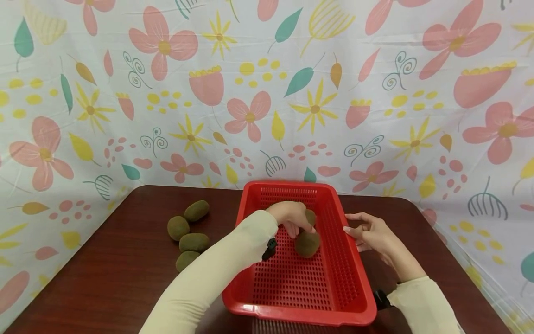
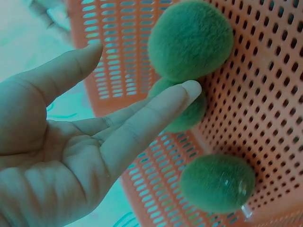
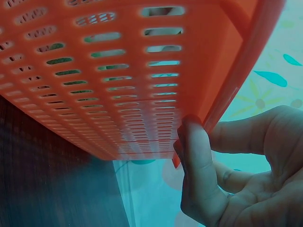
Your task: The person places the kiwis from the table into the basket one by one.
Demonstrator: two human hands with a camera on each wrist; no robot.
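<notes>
We saw a dark table (image 1: pixel 104 264), a flowered backdrop (image 1: pixel 250 69) behind it. The right hand (image 1: pixel 377 235) pinched the red basket (image 1: pixel 300 315) by its rim; the left hand (image 1: pixel 294 215), fingers extended, thumb apart, gripped nothing. Inside, three kiwis (image 1: pixel 307 245) lay near the left fingertips; four loose kiwis (image 1: pixel 194 242) lay farther left on the table.

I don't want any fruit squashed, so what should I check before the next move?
Right hand holding the red basket: ok, fingers pinch its rim.
Left hand clear of the basket: not ok, it is beside kiwis inside.
Left fingers gripping nothing: ok, they are outstretched.
Left fingers off the fruit: cannot tell; one overlaps a kiwi in the left wrist view.
Loose kiwis apart from the basket: ok, four lie on the table left of it.
</notes>
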